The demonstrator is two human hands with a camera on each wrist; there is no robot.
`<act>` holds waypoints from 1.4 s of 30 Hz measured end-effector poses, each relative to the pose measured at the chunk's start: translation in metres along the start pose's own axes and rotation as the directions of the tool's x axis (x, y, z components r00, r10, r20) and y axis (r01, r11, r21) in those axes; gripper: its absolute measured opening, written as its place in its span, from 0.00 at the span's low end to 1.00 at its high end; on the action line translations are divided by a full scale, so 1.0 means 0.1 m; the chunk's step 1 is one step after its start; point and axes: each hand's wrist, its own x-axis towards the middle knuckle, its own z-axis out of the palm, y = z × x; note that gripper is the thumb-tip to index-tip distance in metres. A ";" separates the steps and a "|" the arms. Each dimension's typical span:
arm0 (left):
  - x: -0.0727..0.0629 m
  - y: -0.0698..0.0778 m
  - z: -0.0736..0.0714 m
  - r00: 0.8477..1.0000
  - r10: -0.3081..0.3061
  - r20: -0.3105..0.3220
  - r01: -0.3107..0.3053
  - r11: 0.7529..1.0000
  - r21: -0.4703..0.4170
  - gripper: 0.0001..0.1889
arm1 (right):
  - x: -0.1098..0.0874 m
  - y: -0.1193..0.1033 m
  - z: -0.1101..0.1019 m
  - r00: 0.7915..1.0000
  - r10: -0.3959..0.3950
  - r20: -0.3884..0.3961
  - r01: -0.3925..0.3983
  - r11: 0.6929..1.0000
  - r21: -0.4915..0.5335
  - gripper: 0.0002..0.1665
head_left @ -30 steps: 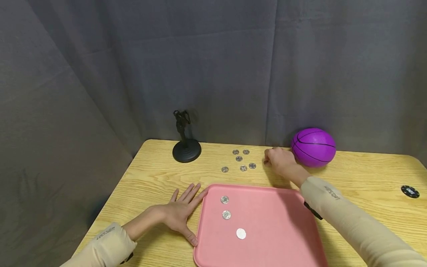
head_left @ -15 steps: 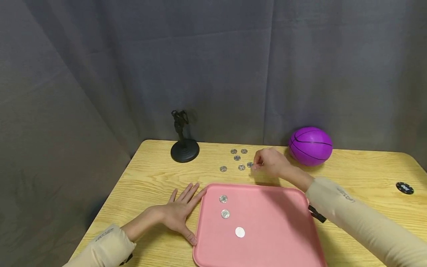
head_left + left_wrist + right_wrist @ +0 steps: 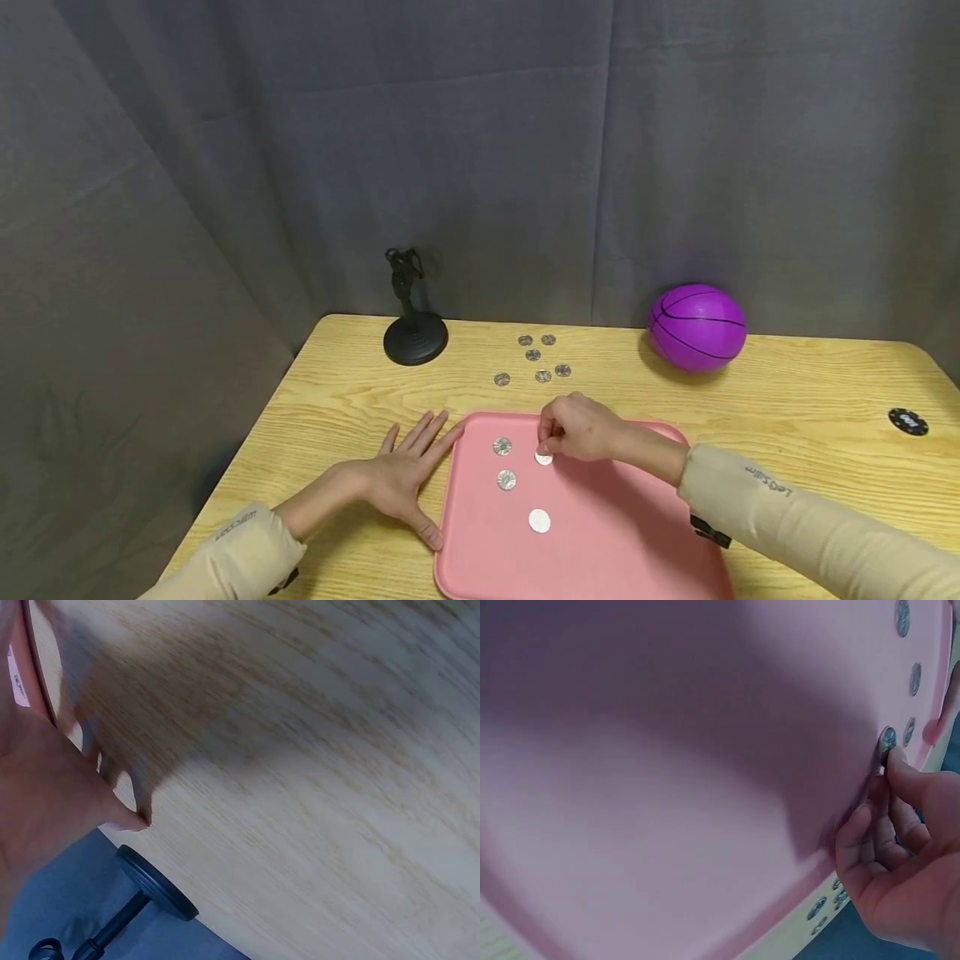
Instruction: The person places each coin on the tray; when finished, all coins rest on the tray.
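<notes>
A pink tray (image 3: pixel 622 533) lies on the wooden table. My right hand (image 3: pixel 581 429) is over its back part and pinches a silver coin (image 3: pixel 543 458) between thumb and fingertips; in the right wrist view that coin (image 3: pixel 887 738) is tilted close over the tray surface. Two coins lie near the tray's left side, one patterned coin (image 3: pixel 502 447) behind another (image 3: pixel 507 480). A brighter coin (image 3: pixel 539 521) rests nearer the middle. With fingers spread, my left hand (image 3: pixel 397 483) rests on the table, its thumb and forefinger against the tray's left edge.
Several silver coins (image 3: pixel 533 355) lie behind the tray. A black stand (image 3: pixel 416 337) is at the back left, a purple ball (image 3: pixel 697 328) at the back right. A black chip (image 3: pixel 908 422) lies far right. A grey curtain (image 3: pixel 480 167) hangs behind the table.
My right hand has come from beside the ball, past the loose coins, to the tray's back part, with a coin now visible at its fingertips. The left hand has stayed in place.
</notes>
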 end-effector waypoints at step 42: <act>0.00 -0.05 0.05 0.999 0.030 -0.030 -0.031 0.999 -0.044 0.72 | 0.24 0.85 -0.37 0.957 0.130 -0.259 -0.214 0.920 -0.327 0.08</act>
